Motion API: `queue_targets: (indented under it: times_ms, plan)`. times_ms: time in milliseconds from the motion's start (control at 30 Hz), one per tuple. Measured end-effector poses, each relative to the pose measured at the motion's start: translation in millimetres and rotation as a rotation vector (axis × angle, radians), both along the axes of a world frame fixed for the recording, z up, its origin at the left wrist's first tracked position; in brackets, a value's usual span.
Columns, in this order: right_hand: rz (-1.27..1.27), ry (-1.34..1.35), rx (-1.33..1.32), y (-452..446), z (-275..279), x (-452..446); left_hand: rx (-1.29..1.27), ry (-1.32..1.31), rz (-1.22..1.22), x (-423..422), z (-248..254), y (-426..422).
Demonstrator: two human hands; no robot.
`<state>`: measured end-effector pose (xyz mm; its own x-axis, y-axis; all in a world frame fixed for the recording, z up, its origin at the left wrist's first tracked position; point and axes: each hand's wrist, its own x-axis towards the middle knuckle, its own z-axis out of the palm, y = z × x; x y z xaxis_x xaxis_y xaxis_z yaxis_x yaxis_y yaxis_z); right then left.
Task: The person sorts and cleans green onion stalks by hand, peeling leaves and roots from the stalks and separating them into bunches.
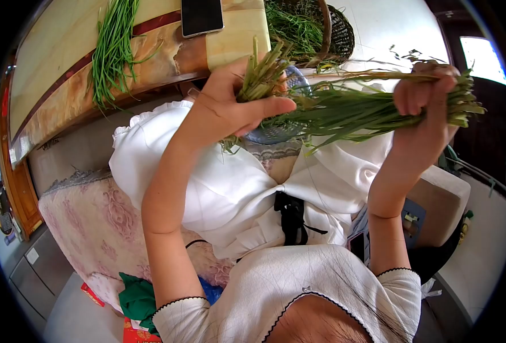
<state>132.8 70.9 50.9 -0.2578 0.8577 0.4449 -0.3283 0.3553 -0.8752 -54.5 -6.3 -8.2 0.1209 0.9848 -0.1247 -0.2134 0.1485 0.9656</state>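
My left hand (230, 100) is closed around a bundle of green stems (261, 74), whose thick ends point up. In my right hand (424, 97) is a bunch of garlic chives (350, 108), gripped near its pale cut ends. Its long leaves stretch left toward my left hand, and some dry brownish blades run along the top. Whether the two bunches touch behind my left thumb I cannot tell. Under them, a blue mesh basket (270, 134) shows in part above my lap. Loose grassy bits hang below my left hand.
On the stone-topped table (230, 51) lie a pile of cleaner chives (113, 57) and a phone (201, 17). A dark wicker basket (341, 37) holding more greens stands beyond my hands. I sit on a floral-covered sofa (104, 211).
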Motion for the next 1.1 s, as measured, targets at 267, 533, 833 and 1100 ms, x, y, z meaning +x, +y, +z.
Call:
queue_targets:
  times_ms: [267,533,833,1100]
  plan:
    - [-0.076,-0.008,0.081,3,14,19,-0.047,0.108,0.11,-6,-11,4]
    - [-0.015,-0.442,0.018,6,23,25,-0.033,0.221,0.343,-15,-22,9]
    - [0.26,-1.017,-0.108,13,-40,-1,0.037,0.109,0.49,-23,-12,7]
    - [0.293,-0.862,-0.195,11,-31,-2,0.088,0.069,0.49,-23,-9,5]
